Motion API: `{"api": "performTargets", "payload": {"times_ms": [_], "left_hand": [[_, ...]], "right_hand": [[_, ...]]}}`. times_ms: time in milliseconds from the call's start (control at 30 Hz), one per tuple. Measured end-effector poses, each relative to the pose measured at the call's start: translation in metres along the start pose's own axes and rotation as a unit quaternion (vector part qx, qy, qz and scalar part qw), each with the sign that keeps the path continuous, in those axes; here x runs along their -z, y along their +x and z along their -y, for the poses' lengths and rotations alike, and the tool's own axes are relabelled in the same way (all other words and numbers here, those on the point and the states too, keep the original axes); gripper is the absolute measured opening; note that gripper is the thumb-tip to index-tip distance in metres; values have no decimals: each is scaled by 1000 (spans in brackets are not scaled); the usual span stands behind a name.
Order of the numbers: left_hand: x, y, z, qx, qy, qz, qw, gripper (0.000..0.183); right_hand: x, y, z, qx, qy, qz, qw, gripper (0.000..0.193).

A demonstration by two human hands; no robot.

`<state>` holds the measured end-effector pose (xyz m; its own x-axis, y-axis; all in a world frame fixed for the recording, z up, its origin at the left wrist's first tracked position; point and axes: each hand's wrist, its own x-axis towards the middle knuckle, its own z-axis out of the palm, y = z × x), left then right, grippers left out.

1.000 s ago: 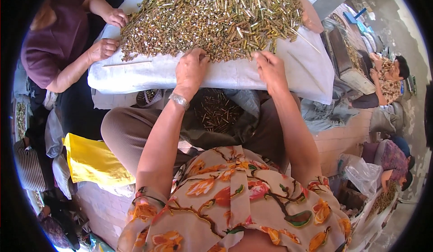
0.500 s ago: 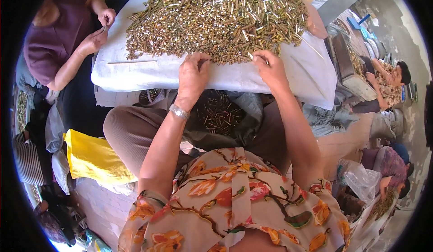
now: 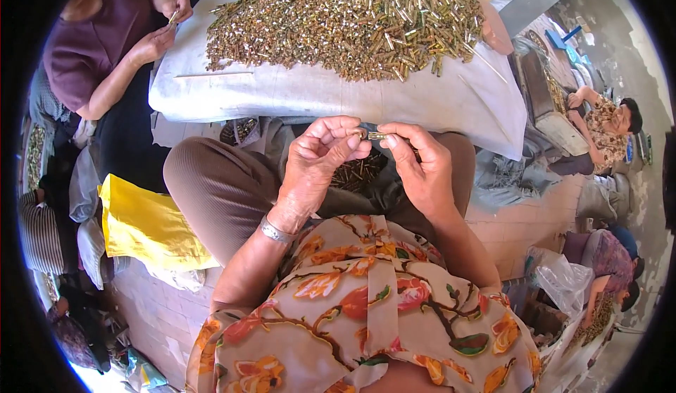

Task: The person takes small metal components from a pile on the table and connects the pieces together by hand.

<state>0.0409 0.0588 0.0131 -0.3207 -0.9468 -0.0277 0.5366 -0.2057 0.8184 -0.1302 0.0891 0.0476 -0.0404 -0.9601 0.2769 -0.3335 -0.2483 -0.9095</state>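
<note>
My left hand (image 3: 320, 159) pinches a small gold-coloured, nut-like metal piece (image 3: 361, 133) between thumb and fingertips. Facing it, my right hand (image 3: 419, 164) grips a short gold-coloured metal sleeve (image 3: 377, 135). The two pieces meet end to end above my lap; whether one enters the other is too small to tell. Beyond my hands, a large heap of gold-coloured metal pieces (image 3: 338, 23) covers much of the white-sheeted table (image 3: 303, 101), small nut-like ones nearer and longer sleeves farther right. Below my hands, a dark bag (image 3: 352, 176) between my legs holds several long pieces, partly hidden.
A person in a purple top (image 3: 98, 48) works at the table's left side, holding a small metal piece. Thin sticks (image 3: 215, 75) lie on the sheet. A yellow bag (image 3: 144, 220) stands on the floor to my left. Other people (image 3: 609, 122) sit along the right.
Both hands have drawn back from the heap's near edge toward my body and come together. The small nut-like piece and the sleeve now meet between my fingertips.
</note>
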Motion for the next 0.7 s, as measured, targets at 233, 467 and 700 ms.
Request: {"api": "performTargets", "payload": {"times_ms": [233,467,700], "left_hand": [[-8,-11,-2,-37,3,-6,999,22],[-8,-14,-4,-71,38,-4,997,21],[-7,-16,-5,-101,99,9,990,20]], "right_hand": [[-8,-7,1,98,-50,-23,994,14],[-9,-12,8,126,-63,-28,990,16],[-8,-11,3,174,-74,-33,981,20]]}}
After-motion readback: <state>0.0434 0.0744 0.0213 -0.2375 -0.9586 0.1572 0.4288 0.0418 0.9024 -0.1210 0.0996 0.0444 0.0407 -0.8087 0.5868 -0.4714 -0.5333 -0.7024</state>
